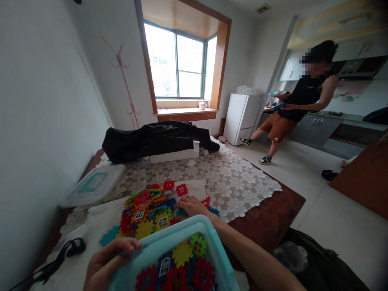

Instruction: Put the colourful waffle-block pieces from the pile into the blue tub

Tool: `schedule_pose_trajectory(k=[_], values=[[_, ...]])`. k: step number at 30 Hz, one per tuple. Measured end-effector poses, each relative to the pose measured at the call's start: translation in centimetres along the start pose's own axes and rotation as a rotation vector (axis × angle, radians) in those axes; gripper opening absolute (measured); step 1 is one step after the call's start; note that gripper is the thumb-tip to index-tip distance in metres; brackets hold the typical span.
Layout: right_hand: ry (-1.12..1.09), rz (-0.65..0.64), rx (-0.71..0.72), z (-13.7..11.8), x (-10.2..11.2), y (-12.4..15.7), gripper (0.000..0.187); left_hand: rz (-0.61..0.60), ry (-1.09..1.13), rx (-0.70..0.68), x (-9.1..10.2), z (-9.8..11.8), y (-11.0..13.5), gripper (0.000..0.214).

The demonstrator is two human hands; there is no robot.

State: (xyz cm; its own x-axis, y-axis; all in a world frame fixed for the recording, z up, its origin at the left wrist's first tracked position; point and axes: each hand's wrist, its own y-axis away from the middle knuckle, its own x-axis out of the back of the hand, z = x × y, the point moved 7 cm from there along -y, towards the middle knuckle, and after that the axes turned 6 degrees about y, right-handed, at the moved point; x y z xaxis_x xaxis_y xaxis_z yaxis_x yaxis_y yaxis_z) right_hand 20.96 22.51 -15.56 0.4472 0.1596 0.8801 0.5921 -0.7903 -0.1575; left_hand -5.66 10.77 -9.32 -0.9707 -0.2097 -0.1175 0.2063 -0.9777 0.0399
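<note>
I'm in a home, going by the fridge (238, 111), kitchen cupboards (313, 131), coat stand (125, 81), window (190, 85) and lace cloth (236, 186) on my desk (273, 210)

head: worn at the person's head height | facing: forward and down over the table (273, 214) | nearest: light-blue tub (220, 246), cut by the bottom edge, with left hand (112, 255) and right hand (190, 206) close | farther: window (190, 64) ahead, standing person (307, 95) and kitchen cabinets (315, 131) at right | span: wide
</note>
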Motion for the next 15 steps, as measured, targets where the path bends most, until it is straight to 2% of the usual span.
schedule_pose_trajectory(k=[3, 8, 12, 15], values=[[0.01, -0.065, 0.06, -1.4, 0.9, 0.9, 0.06, 0.025, 0.079, -0.025, -0.6, 0.9, 0.7, 0.009], [-0.005, -0.108, 0.135, -2.3, 1.5, 2.0, 0.051, -0.025, 0.104, -0.04, -1.0, 0.4, 0.6, 0.007], [-0.139, -0.052, 0.146, -1.7, 0.7, 1.6, 0.048, -0.026, 0.114, -0.022, -0.6, 0.0, 0.2, 0.01], [-0.268, 0.045, 0.084, -0.2, 0.2, 1.2, 0.04, -0.02, 0.127, 0.008, -0.8, 0.1, 0.3, 0.011]])
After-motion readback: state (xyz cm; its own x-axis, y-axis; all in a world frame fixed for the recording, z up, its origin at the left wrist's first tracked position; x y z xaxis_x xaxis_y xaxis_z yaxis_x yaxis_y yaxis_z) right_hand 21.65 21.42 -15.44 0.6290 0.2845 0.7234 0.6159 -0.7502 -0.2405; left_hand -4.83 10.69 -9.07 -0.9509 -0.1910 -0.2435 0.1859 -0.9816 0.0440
